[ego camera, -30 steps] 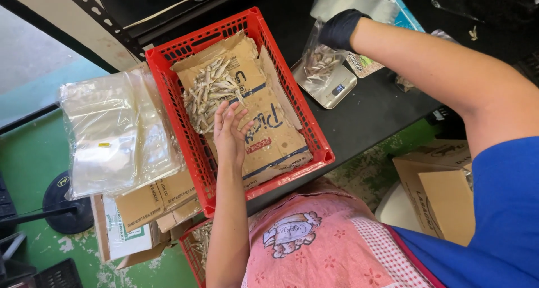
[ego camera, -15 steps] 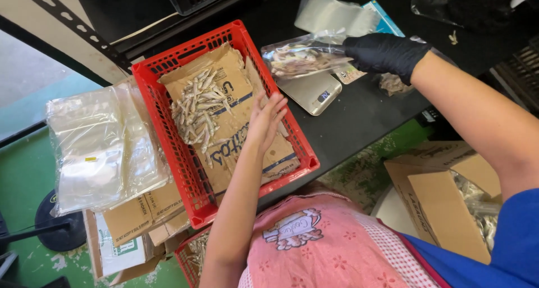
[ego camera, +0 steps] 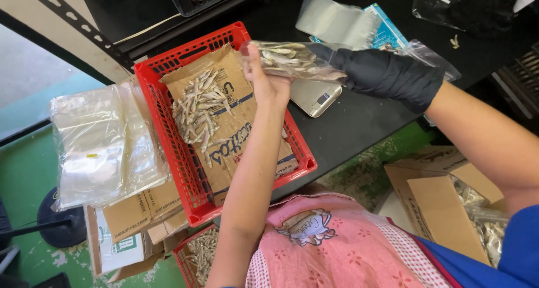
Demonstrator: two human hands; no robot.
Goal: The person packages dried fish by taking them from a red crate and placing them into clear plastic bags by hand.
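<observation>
Both hands hold one clear bag [ego camera: 295, 60] of small dried fish, up over the far corner of the red crate [ego camera: 168, 153]. The bare left hand [ego camera: 266, 83] pinches the bag's open end, thumb on top, fingers beneath. The black-gloved right hand [ego camera: 387, 74] is closed around the other end. It looks light, limp and slick, and the fish look brittle, so a grip on the film at the mouth seems safer than squeezing the middle. Below the left fingers, loose fish [ego camera: 196, 105] lie on cardboard [ego camera: 241, 136] in the crate; just beyond the wrist sits a scale [ego camera: 314, 97].
</observation>
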